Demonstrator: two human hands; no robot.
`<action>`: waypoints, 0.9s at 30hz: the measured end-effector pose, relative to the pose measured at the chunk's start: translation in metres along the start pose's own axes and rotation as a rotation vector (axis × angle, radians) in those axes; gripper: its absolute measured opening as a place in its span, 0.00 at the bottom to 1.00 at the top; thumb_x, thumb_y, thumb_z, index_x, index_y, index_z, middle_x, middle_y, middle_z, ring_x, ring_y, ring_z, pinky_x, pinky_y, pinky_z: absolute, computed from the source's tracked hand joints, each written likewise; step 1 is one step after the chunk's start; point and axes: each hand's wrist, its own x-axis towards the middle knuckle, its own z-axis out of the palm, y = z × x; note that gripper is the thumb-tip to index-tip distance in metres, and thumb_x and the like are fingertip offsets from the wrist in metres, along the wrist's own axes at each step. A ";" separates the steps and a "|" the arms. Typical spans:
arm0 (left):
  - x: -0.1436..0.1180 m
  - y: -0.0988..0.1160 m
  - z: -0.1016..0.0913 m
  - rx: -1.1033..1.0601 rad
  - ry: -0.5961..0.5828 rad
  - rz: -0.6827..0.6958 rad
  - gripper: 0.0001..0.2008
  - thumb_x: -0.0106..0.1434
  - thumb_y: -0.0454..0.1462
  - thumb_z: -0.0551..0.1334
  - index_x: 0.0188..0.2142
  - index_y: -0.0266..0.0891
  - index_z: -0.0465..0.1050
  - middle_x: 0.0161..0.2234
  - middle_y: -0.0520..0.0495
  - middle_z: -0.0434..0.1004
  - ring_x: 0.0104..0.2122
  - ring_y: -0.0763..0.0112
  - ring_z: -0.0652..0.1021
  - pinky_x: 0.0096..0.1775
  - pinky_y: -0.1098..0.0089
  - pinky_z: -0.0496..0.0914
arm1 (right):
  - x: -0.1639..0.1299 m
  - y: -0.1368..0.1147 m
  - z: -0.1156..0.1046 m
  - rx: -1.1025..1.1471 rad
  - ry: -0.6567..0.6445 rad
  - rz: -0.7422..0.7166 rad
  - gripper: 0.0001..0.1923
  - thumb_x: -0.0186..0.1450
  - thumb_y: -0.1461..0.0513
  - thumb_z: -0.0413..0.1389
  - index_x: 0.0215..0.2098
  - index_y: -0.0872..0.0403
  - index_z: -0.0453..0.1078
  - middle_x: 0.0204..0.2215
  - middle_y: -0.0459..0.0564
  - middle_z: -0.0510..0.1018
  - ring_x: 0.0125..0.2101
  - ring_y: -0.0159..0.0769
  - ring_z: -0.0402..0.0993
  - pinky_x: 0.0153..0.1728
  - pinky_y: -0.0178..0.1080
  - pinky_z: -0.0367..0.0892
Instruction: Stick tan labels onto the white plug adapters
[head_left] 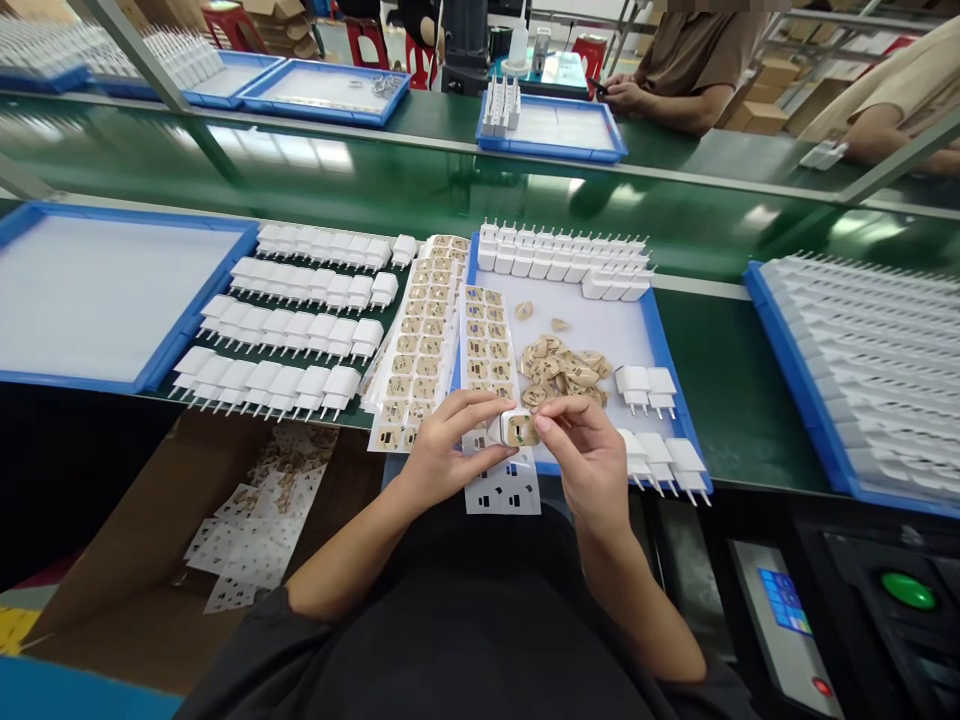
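Green factory workbench point(720, 380) holding blue trays and rows of white plug adapters point(292, 325). Near its front edge, the left hand point(442, 455) and right hand point(585, 455) both pinch one white adapter point(516, 428) between fingertips, just above a sticker sheet point(487, 345) and a pile of peeled stickers point(562, 368).

Right tray point(757, 285) cut off by the frame edge

My green worktop point(720, 390) runs beside a glossy green conveyor belt point(375, 180) mirroring the ceiling lights. Red plastic stools point(225, 22) and stacked cardboard boxes point(765, 100) stand beyond; an open carton point(142, 600) sits on the floor below.
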 end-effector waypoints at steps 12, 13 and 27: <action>0.001 0.004 -0.001 0.015 0.001 0.004 0.20 0.64 0.40 0.70 0.55 0.45 0.74 0.48 0.43 0.79 0.48 0.61 0.80 0.50 0.61 0.76 | -0.002 -0.001 0.001 0.019 -0.013 0.001 0.03 0.66 0.60 0.63 0.36 0.49 0.73 0.33 0.45 0.76 0.36 0.35 0.74 0.39 0.38 0.72; 0.001 0.004 -0.001 0.018 0.002 0.006 0.20 0.64 0.40 0.70 0.55 0.45 0.74 0.48 0.43 0.79 0.48 0.61 0.80 0.50 0.61 0.76 | -0.002 -0.001 0.001 0.021 -0.016 0.001 0.03 0.67 0.60 0.62 0.36 0.49 0.73 0.33 0.45 0.76 0.36 0.34 0.74 0.39 0.38 0.72; 0.002 0.006 0.000 0.062 0.054 0.094 0.20 0.64 0.36 0.70 0.55 0.44 0.73 0.46 0.43 0.79 0.47 0.64 0.80 0.48 0.64 0.77 | -0.005 -0.002 0.011 -0.190 0.060 -0.157 0.03 0.67 0.63 0.62 0.38 0.50 0.72 0.32 0.45 0.76 0.35 0.34 0.74 0.39 0.39 0.73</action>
